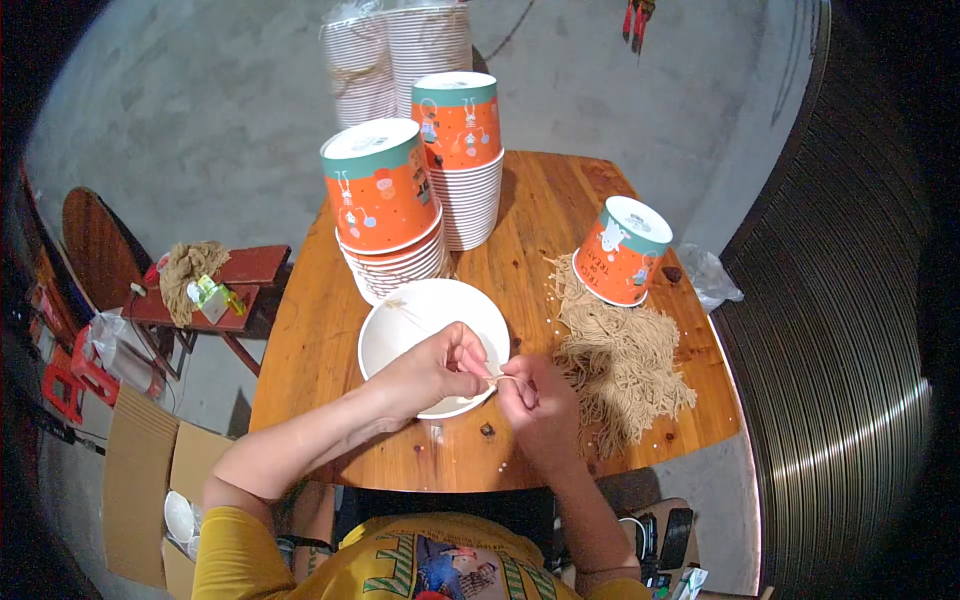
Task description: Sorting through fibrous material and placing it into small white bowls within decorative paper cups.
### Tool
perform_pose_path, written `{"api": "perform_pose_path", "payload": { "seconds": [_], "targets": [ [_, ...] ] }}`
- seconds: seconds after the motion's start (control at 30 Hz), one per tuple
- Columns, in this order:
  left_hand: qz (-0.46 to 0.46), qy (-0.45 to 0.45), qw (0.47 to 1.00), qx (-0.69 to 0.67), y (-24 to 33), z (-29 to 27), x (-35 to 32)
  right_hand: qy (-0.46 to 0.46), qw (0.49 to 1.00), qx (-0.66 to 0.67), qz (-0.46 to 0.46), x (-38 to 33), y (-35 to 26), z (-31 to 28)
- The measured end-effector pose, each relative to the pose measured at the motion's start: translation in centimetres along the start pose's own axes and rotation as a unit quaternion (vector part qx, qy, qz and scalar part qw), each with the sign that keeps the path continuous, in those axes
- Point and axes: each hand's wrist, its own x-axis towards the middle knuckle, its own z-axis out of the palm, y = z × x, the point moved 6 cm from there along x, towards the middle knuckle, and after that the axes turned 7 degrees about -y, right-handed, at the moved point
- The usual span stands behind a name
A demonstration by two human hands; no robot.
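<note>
String point(503, 378) pinched between left hand point(440, 368) and right hand point(532, 398), over white cup point(400, 320); wooden table point(300, 370), concrete floor point(200, 110).

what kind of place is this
Probably a small home workshop for hand assembly: a wooden table on bare concrete floor, stacks of orange paper cups, and a pile of tan string. Both hands work string at a white cup.

Orange-and-teal paper cups point(380, 187) — tan string pile point(618, 360)

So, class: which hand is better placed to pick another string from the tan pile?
Probably the right hand: it is beside the string pile, while the left hand is over the white bucket.
</note>
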Motion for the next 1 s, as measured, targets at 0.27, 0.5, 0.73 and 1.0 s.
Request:
{"api": "perform_pose_path", "payload": {
  "seconds": [0.27,0.5,0.73,1.0],
  "targets": [
    [-0.022,0.003,0.999,-0.033,-0.1,0.0,0.2,0.031,0.967,-0.117,-0.223,-0.1,-2.5,-1.3],
    [-0.015,-0.004,1.000,-0.018,0.2,0.4,0.1,-0.007,0.987,-0.095,-0.131,0.0,-1.9,-1.2],
    [-0.012,-0.007,1.000,-0.009,0.4,0.5,0.1,-0.018,0.946,-0.207,-0.248,-0.2,-3.2,-1.2],
    [-0.011,-0.006,1.000,-0.003,0.5,0.5,-0.1,-0.018,0.920,-0.275,-0.278,-0.1,-3.5,-1.1]
  ]
}}
